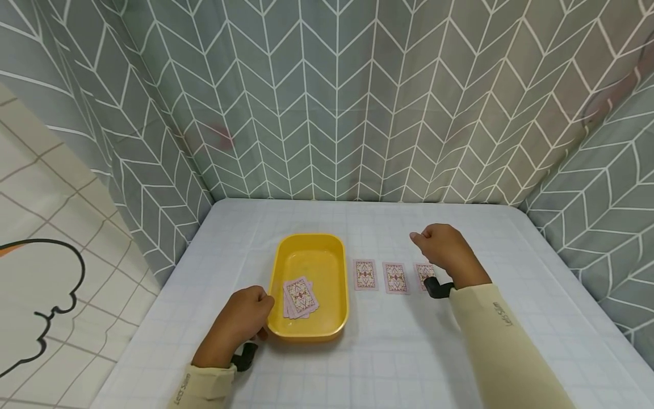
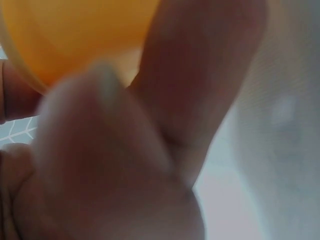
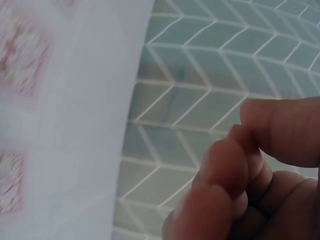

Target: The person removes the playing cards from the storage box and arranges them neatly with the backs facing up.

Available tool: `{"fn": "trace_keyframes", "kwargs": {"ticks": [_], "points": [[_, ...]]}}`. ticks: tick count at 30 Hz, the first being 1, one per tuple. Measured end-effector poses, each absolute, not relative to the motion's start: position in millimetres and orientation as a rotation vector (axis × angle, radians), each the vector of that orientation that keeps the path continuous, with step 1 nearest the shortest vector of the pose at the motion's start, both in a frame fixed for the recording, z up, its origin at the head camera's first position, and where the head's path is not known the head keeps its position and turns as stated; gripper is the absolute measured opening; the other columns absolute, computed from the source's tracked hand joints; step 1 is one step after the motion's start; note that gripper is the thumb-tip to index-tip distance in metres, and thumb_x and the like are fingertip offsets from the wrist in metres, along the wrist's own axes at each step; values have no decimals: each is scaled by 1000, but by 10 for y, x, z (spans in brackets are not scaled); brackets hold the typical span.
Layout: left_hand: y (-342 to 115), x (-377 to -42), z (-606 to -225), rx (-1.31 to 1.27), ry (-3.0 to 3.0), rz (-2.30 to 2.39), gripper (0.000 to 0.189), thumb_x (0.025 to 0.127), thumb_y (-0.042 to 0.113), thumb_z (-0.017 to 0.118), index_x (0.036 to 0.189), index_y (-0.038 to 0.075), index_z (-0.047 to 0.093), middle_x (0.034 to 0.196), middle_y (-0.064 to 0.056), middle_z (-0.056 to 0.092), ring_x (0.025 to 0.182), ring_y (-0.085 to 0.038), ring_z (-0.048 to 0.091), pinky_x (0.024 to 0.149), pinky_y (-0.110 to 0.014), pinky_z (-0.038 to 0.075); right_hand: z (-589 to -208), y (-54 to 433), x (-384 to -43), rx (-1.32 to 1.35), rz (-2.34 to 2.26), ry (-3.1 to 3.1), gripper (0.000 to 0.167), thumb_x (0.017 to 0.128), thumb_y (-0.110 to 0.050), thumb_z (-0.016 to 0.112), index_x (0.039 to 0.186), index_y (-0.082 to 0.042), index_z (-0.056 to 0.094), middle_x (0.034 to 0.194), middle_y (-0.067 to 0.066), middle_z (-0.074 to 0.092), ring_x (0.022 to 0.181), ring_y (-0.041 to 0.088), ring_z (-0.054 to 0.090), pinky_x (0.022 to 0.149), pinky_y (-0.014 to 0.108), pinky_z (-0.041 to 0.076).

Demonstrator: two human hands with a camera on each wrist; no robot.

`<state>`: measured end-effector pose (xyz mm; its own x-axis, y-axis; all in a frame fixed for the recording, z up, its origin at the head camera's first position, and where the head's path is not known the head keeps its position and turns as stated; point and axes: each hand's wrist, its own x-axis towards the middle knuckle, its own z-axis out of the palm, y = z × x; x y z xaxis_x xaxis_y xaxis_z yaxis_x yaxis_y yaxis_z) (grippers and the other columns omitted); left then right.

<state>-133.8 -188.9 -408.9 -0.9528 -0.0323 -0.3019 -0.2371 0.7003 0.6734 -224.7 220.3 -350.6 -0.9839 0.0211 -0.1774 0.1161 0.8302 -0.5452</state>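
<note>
A yellow tray point(image 1: 333, 284) stands on the table. A small fanned pile of playing cards point(image 1: 300, 298) lies face down in it. At the tray's left rim, my left hand point(image 1: 240, 315) grips the edge with curled fingers. The left wrist view shows the thumb point(image 2: 95, 150) blurred and close against the tray wall point(image 2: 75, 35). Three face-down cards lie in a row right of the tray: a left card point(image 1: 365, 275), a middle card point(image 1: 395, 278) and a right card point(image 1: 423, 271), partly hidden by the wrist camera. Above this row my right hand point(image 1: 445, 250) hovers with curled fingers and nothing visible in them.
A white cloth covers the table point(image 1: 378, 363). Grey curtains point(image 1: 337, 102) with a white chevron pattern hang behind and at both sides. Pale floor tiles point(image 1: 61, 187) show at the left, with a white cloud-shaped thing point(image 1: 36, 289) outlined in black.
</note>
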Motion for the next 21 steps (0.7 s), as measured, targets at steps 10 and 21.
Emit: {"fn": "trace_keyframes", "kwargs": {"ticks": [10, 21], "points": [[-1869, -1353, -4074, -205, 2646, 1106, 30, 104, 24, 45, 94, 4, 64, 74, -9, 66, 60, -24, 64, 55, -35, 51, -3349, 1861, -2237, 5, -881, 2882, 40, 110, -41, 53, 106, -5, 70, 109, 15, 67, 101, 34, 61, 82, 47, 50], [-1876, -1349, -4105, -229, 2635, 1077, 30, 106, 27, 46, 96, 4, 64, 74, -9, 66, 62, -25, 63, 55, -35, 50, -3309, 1334, -2211, -82, -823, 2903, 40, 107, -44, 58, 108, -6, 71, 108, 11, 70, 96, 29, 63, 80, 45, 53]]}}
